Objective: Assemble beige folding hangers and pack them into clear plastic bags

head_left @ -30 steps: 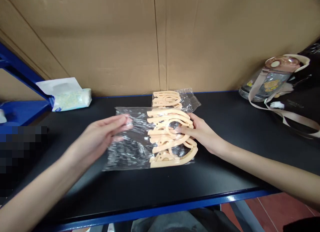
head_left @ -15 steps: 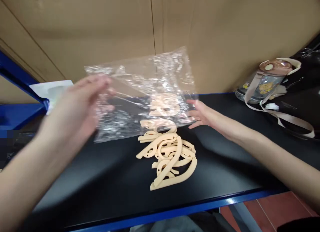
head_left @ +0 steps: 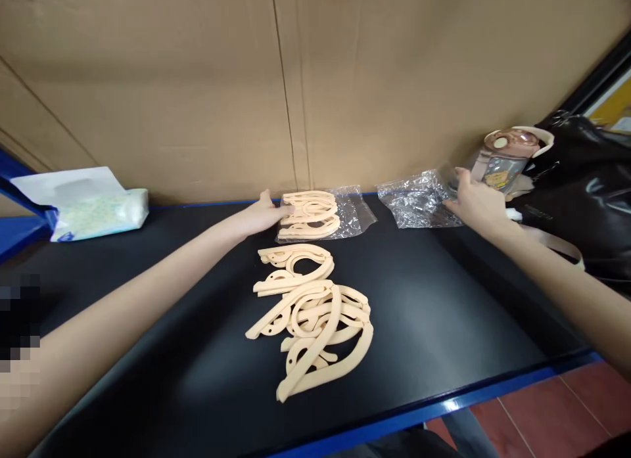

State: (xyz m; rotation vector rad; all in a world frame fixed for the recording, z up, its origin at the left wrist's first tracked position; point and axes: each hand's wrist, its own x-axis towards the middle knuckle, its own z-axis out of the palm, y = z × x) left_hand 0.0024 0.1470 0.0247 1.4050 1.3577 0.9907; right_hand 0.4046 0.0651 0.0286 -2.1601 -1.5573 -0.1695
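Shifted since half a second ago: slack transparent bag point(head_left: 417, 198), from above the loose folding hangers point(head_left: 337, 313) to the back right of the counter point(head_left: 419, 307); right hand point(head_left: 476, 202) out there with it; left hand point(head_left: 263, 216) off that film and over to the filled bag point(head_left: 353, 215). Key relation: filled bag just right of the left hand, at the back middle near the cardboard point(head_left: 197, 116); long axis left to right, hanger end toward the left hand, spare film toward the right. Nearer to it: left hand, by a lot. Touching its left end: left hand's fingers, with thumb raised and apart from them. At the right end of the slack bag: right thumb and forefinger, spread; can't tell if pinching any film. Containers: in the filled bag, beige bagged hangers point(head_left: 310, 196), stacked side by side; in the slack bag, none visible. Heaped in front of the filled bag, overlapping: loose folding hangers. Beyond the right hand: water bottle point(head_left: 505, 172), contents unreadable. Far left: soft tissue pack point(head_left: 98, 218).
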